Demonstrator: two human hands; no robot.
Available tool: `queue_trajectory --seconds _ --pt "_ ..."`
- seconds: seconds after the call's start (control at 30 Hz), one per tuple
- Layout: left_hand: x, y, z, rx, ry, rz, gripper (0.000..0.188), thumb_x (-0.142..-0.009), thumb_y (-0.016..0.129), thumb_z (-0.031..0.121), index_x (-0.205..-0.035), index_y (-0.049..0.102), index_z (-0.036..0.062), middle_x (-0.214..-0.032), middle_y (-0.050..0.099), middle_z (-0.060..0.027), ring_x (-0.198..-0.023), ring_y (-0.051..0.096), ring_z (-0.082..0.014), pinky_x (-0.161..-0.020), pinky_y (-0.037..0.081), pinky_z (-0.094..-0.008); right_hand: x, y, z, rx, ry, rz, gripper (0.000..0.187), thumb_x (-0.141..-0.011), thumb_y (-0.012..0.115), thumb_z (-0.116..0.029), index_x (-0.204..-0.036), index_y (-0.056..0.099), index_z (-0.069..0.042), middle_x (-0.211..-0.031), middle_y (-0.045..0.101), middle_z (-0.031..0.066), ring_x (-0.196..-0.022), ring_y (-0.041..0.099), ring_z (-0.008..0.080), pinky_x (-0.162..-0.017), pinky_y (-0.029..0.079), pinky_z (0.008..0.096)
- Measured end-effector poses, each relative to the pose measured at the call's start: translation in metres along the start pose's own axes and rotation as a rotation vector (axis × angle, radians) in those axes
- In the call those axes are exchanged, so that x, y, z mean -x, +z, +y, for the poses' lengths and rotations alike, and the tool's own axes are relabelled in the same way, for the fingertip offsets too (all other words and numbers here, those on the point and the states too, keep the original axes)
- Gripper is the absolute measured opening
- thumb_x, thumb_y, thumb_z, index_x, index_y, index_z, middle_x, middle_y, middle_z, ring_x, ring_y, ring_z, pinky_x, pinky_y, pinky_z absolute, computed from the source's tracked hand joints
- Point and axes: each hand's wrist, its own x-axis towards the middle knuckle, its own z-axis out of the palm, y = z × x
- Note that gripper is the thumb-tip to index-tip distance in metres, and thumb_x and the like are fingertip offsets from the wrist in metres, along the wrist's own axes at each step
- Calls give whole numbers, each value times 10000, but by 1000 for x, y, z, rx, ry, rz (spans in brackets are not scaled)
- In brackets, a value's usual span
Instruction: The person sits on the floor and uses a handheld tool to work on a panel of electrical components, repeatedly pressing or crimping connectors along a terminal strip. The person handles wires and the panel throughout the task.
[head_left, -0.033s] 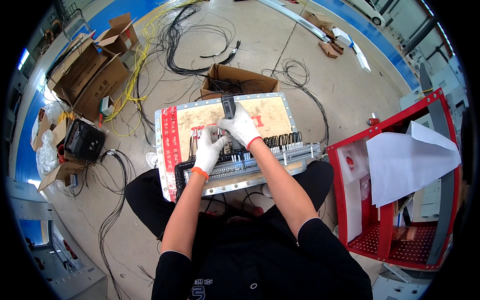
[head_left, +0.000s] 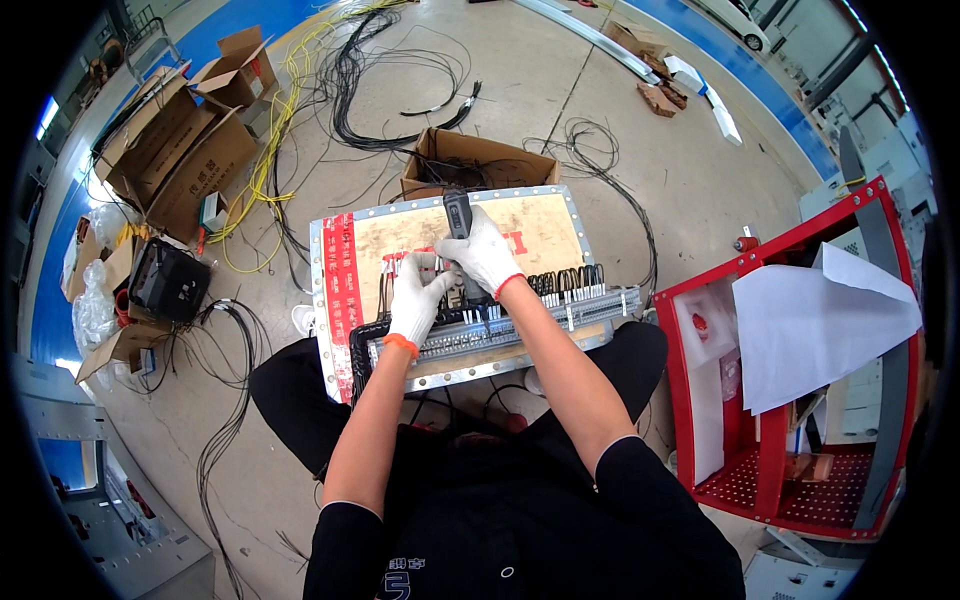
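White gloves with orange cuffs cover both hands. My right hand (head_left: 482,252) is wrapped round a dark electric screwdriver (head_left: 457,212), whose lower end points down toward a grey terminal strip (head_left: 530,319). Just left of it, my left hand (head_left: 415,300) is closed in a pinch at a thin wire with a white sleeve, mostly hidden by the fingers. Black wires with white markers (head_left: 570,285) loop up in a row along the strip's far side. A thick black wire bundle (head_left: 360,362) bends round its left end. Everything rests on a metal-edged wooden board (head_left: 400,222) over my legs.
Beyond the board stands an open cardboard box (head_left: 485,155). Black cables (head_left: 350,100) and a yellow cable (head_left: 290,110) lie on the floor. More boxes (head_left: 190,150) and a black case (head_left: 170,280) are at left. A red metal frame (head_left: 768,440) with white sheets stands at right.
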Motion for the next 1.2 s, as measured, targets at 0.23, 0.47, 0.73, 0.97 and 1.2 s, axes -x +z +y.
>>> queue_trajectory --seconds 0.23,0.47,0.73,0.97,1.2 --pt "-2 -4 -8 148 -8 -13 169 -945 648 36 -1097 668 -33 -951 720 -49 -843 650 -99 -774 516 -254 12 -3 -20 52 -49 21 483 -711 774 -257 -1039 575 35 -824 648 152 -775 664 279 -716 544 388" --pt "-3 -4 -10 265 -33 -53 188 -960 653 79 -1117 681 -19 -975 724 -45 -880 640 -90 -806 508 -248 11 -1 -17 54 -51 36 480 -716 768 -251 -1045 572 38 -830 655 161 -771 667 287 -717 549 393" --pt "10 -7 4 273 -84 -31 342 -994 619 111 -1309 636 -19 -1057 713 -27 -831 605 -71 -786 502 -229 11 -10 -18 47 0 54 480 -718 740 -257 -1066 567 26 -892 671 224 -869 667 386 -797 535 445" --pt "7 -4 15 205 13 -74 296 -988 631 127 -1235 663 -32 -1020 743 -56 -879 650 -90 -785 515 -243 4 -8 -9 -228 84 14 473 -722 778 -237 -1028 550 42 -853 685 186 -724 702 282 -688 573 391" --pt "-10 -13 32 -704 498 92 191 -925 675 232 -984 705 54 -845 734 -140 -738 720 -275 -679 547 -367 61 -41 -19 -549 213 -24 369 -826 773 -165 -1018 528 33 -809 676 119 -655 660 148 -577 550 299"
